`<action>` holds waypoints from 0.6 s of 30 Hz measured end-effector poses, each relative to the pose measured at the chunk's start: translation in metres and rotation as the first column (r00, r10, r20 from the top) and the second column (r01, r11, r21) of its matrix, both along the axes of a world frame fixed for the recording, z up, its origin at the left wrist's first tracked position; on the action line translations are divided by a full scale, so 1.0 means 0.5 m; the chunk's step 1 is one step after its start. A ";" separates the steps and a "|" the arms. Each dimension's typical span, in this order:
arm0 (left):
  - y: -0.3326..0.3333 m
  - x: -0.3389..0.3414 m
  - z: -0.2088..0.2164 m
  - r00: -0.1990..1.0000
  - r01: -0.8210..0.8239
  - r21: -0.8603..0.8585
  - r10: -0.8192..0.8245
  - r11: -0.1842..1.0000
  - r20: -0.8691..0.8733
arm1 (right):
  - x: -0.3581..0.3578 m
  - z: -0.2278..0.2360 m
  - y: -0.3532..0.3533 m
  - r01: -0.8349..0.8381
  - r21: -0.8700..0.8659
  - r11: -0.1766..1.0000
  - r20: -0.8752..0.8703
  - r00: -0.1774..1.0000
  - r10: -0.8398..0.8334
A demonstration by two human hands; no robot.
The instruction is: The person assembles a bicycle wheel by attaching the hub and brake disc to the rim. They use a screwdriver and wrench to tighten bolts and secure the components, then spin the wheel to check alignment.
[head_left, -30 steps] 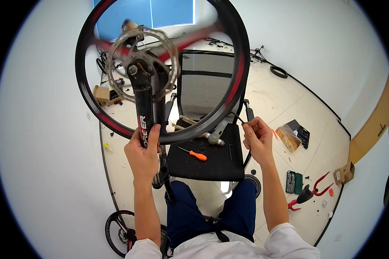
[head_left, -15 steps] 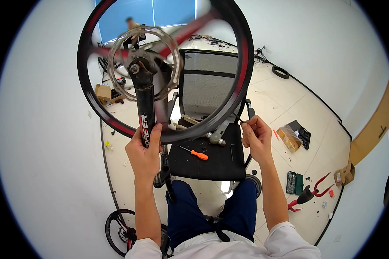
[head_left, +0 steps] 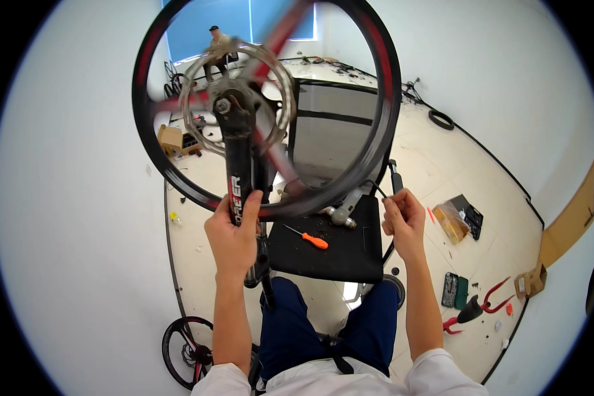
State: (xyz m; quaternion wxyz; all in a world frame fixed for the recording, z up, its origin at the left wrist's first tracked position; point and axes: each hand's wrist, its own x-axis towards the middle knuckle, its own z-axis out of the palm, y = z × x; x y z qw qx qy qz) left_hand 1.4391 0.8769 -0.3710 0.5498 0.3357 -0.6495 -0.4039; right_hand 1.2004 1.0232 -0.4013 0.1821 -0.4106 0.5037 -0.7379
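My left hand (head_left: pixel 234 231) is wrapped round the black leg of a bicycle fork (head_left: pixel 238 158), holding it raised in front of me with its axle end up. In the fork sits a black and red bicycle wheel (head_left: pixel 392 99), its spokes smeared by motion. A metal brake disc (head_left: pixel 290 99) is at the hub, beside the axle nut. Just right of the tyre, my right hand (head_left: pixel 406 221) pinches a thin dark bent rod that looks like a hex key (head_left: pixel 377 188). On the black chair seat (head_left: pixel 310 261) lies an orange-handled screwdriver (head_left: pixel 315 240).
A grey metal part (head_left: pixel 344 212) lies on the chair behind the wheel. Right on the floor are a green tool case (head_left: pixel 462 292), a red fork (head_left: pixel 492 305) and a yellow box (head_left: pixel 452 221). Another wheel (head_left: pixel 171 346) is at lower left. A person (head_left: pixel 216 47) sits far back.
The wheel's spokes have turned within the fork. The whole view has shifted, so wheel, chair and both hands appear slightly further right. Both grips are unchanged.
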 end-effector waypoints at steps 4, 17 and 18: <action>0.001 0.002 0.002 1.000 0.000 0.045 0.000 0.999 0.004 | -0.001 -0.076 0.022 0.106 0.145 0.984 0.064 0.991 -0.116; 0.011 -0.011 0.004 0.999 -0.004 -0.003 0.004 1.000 0.051 | 0.080 -0.339 0.119 -0.055 0.461 0.886 0.107 0.994 0.006; 0.017 -0.014 0.010 1.000 0.005 0.002 -0.005 1.000 0.022 | 0.078 -0.345 0.123 -0.014 0.454 0.891 0.077 0.997 -0.023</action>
